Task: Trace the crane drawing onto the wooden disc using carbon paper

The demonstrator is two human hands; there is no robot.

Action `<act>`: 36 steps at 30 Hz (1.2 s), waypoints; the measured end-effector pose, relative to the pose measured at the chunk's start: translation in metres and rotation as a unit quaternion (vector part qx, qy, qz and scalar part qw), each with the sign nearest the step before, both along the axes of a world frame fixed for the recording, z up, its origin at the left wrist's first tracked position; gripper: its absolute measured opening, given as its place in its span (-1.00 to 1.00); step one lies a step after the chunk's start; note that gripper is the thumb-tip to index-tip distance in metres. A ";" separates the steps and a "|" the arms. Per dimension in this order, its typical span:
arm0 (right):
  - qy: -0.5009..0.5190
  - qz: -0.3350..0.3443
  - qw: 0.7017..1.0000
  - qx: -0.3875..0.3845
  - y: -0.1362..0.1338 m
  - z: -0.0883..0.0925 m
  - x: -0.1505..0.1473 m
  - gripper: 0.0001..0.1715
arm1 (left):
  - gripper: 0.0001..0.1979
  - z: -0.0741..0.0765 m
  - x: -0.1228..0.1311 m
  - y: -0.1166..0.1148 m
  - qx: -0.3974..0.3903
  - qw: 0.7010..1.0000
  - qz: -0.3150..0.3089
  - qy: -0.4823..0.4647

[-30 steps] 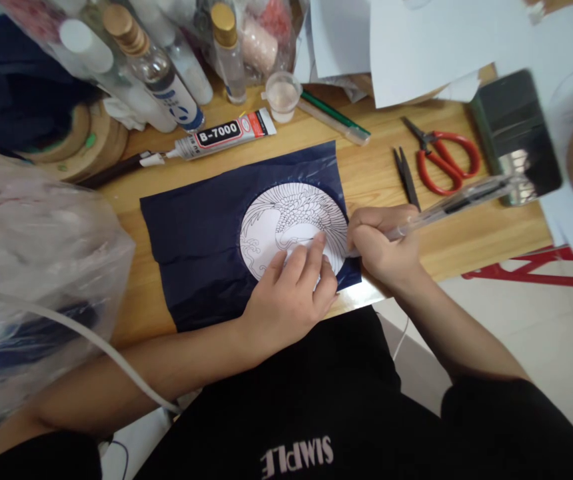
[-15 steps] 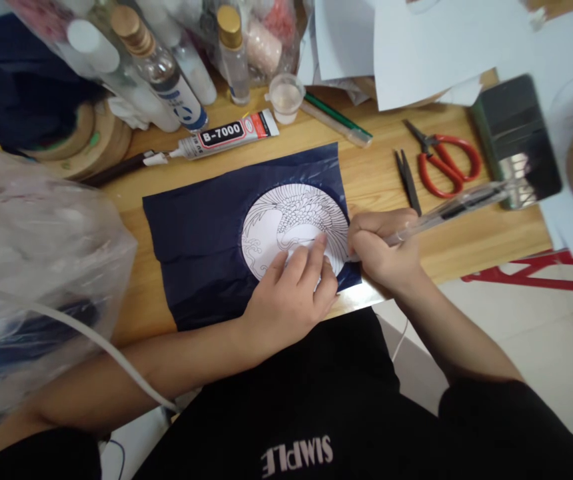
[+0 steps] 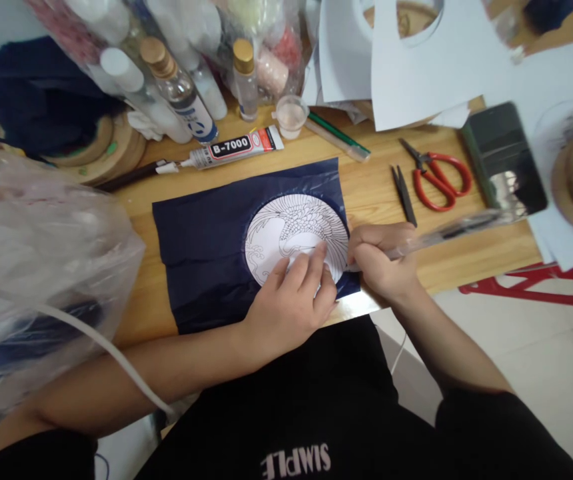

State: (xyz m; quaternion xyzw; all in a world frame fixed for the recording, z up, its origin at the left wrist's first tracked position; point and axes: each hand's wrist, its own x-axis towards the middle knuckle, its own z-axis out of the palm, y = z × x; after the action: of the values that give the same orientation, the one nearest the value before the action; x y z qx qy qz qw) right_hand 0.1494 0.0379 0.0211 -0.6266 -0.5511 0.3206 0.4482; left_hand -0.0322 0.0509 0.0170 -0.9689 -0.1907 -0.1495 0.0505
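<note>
A round white paper (image 3: 266, 240) printed with a crane line drawing lies on a dark blue cloth (image 3: 201, 253) on the wooden table. My left hand (image 3: 294, 293) rests on the paper's lower part, fingers spread and pressing it flat. A clear-barrelled pen (image 3: 446, 233) is gripped in my right hand (image 3: 384, 260) at the paper's right edge. Its barrel points up and to the right, and its tip is mostly hidden beside my fingers. A dark line runs around parts of the paper's edge.
Behind the cloth lie a B-7000 glue tube (image 3: 234, 148), a small lidded cup (image 3: 291, 117) and a green pencil (image 3: 339, 132). To the right are tweezers (image 3: 404, 197), red-handled pliers (image 3: 439, 177) and a phone (image 3: 504, 157). Bottles (image 3: 181, 93) stand at the back left, beside a plastic bag (image 3: 41, 247).
The whole view has shifted a little, so the table things sit slightly lower in the picture. Both hands keep nearly the same place on the paper, the pen still in my right hand.
</note>
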 end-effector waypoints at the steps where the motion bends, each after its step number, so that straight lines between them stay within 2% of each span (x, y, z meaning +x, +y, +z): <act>1: 0.026 -0.034 0.999 0.008 0.000 -0.002 0.000 -0.74 | -0.65 0.000 0.000 0.000 -0.001 1.000 0.001 0.000; 5: 0.136 -0.190 0.971 0.050 0.006 -0.005 0.001 -0.76 | -0.67 0.001 0.000 -0.002 -0.009 1.000 0.006 0.005; 8: 0.194 -0.228 0.953 0.045 0.010 -0.001 0.000 -0.74 | -0.67 0.002 0.001 -0.002 -0.010 1.000 0.008 0.006; 12: 0.203 -0.251 0.945 0.052 0.001 0.012 -0.005 -0.52 | -0.68 0.003 0.001 -0.002 -0.010 1.000 0.010 0.005; 14: 0.167 -0.250 0.948 0.104 -0.005 0.016 -0.006 -0.56 | -0.69 0.002 0.001 -0.001 -0.008 1.000 0.007 0.003; 16: 0.102 -0.244 0.953 0.148 -0.009 0.015 -0.006 -0.72 | -0.69 0.002 0.000 -0.001 -0.008 1.000 0.007 0.002; 18: 0.074 -0.212 0.963 0.146 -0.008 0.012 -0.006 -0.75 | -0.68 0.002 0.000 -0.001 -0.008 1.000 0.009 0.002; 21: 0.072 -0.183 0.972 0.132 -0.002 0.005 -0.007 -0.56 | -0.68 0.001 0.000 -0.001 -0.008 1.000 0.007 0.000; 25: 0.078 -0.196 0.971 0.108 0.004 -0.004 -0.011 -0.40 | -0.66 0.001 0.000 -0.001 -0.011 1.000 0.002 0.002; 27: 0.089 -0.208 0.970 0.087 0.006 -0.009 -0.012 -0.49 | -0.65 0.001 0.000 -0.001 -0.011 1.000 0.000 0.005; 30: 0.097 -0.213 0.970 0.067 0.005 -0.017 -0.011 -0.80 | -0.65 0.002 0.000 0.000 -0.013 1.000 -0.001 0.009; 36: 0.024 -0.177 0.982 0.058 0.002 -0.019 -0.012 -0.77 | -0.67 0.002 0.000 0.000 -0.010 1.000 0.006 -0.002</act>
State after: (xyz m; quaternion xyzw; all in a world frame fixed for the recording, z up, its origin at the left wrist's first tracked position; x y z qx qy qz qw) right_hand 0.1371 0.0395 0.0018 -0.6792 -0.4383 0.2185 0.5466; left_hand -0.0319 0.0508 0.0189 -0.9678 -0.1982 -0.1494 0.0415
